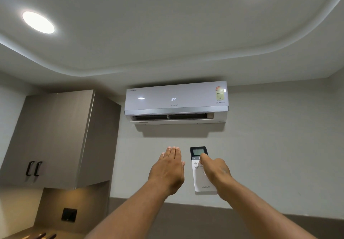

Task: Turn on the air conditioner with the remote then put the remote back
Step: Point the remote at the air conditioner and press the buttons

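We held the remote [202,175] upright in our right hand [216,173], its dark screen end pointing up toward the air conditioner [176,101], with the thumb lying across the buttons just below the screen and the fingers wrapped behind the white body. Our left hand [168,170] was raised just beside it on the left, flat and open, fingers together and holding nothing, not touching the remote. The air conditioner hung on the far wall above both hands, showing 24 on its front panel, its lower flap open. A grey wall cabinet [55,136] with two dark handles stood to the left, and two round ceiling lights [38,22] glowed overhead.
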